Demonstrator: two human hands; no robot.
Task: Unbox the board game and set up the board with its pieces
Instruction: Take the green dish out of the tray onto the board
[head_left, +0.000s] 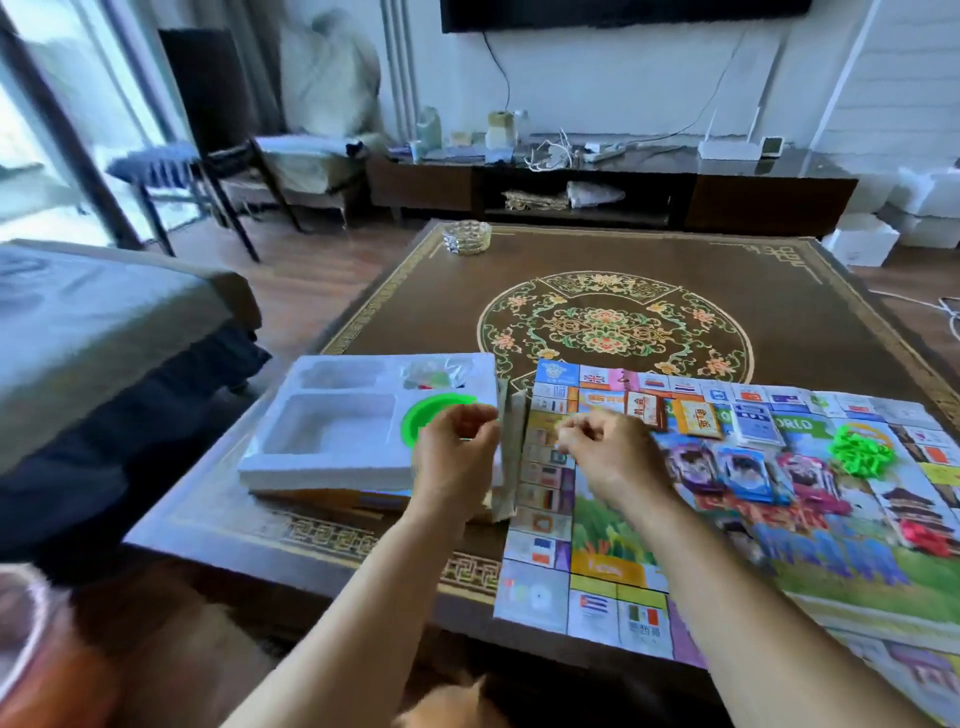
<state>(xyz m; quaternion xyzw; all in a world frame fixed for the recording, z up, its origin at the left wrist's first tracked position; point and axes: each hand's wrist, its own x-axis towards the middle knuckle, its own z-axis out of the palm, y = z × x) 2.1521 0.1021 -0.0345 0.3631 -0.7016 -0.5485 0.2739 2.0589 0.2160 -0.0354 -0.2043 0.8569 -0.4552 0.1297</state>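
Hands first: the left hand (457, 447) has its fingers curled and pinched around the top of a thin clear packet (506, 457) that stands upright just left of the game board (613, 571), while the right hand (608, 457) hovers over the board's left edge with its fingers bunched together at that packet's upper edge; blur hides whether they truly grip it. The board lies unfolded on the table (779, 322), its right side cut off by the frame. On the board, beyond the right hand, sit small card decks (696, 421), with sealed card packs (748, 473) to the right of that hand, a heap of green pieces (860, 449) farther right and a red heap (930, 535) near the frame edge. Left of the board rests a white foam tray (322, 447); a round green thing (421, 421) in it is partly hidden by the left hand, and a small bag (431, 376) in its far corner is too blurred to make out
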